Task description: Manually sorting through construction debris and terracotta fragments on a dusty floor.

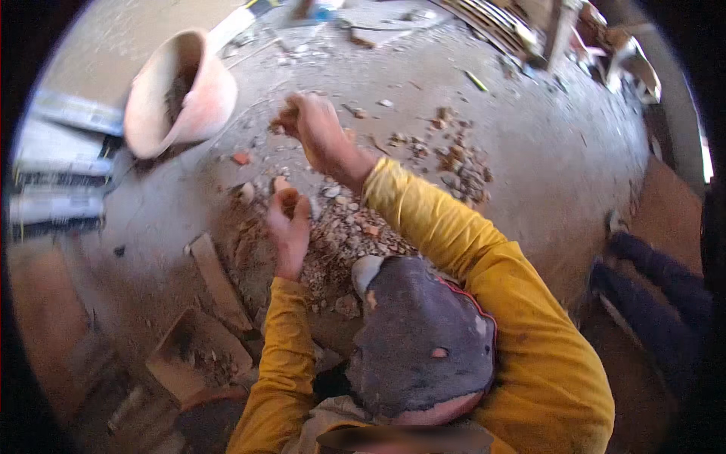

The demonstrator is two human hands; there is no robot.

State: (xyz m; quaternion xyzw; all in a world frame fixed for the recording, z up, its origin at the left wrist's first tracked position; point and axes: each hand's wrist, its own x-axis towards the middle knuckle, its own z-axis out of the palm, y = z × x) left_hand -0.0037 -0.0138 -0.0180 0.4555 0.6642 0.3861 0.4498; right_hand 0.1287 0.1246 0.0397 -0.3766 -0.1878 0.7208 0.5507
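Observation:
My left hand [289,236] is low over a heap of broken rubble [344,234], its fingers curled round something brownish that I cannot make out. My right hand [325,136] is raised farther forward, above the far side of the heap, with its fingers bent toward the left. Motion smears those fingertips, so their grip is unclear. Both arms wear yellow sleeves. A reddish brick fragment [240,158] lies on the floor left of my hands. Beyond it a dusty pinkish-white bucket [215,110] stands tilted, with dark dirt showing inside.
A smaller stone pile [461,163] lies to the right. Near my left arm are a wooden strip [219,284] and a dusty square pan [178,356]. Stacked flat packs [64,163] line the left. Dark-trousered legs [654,280] of another person show at right.

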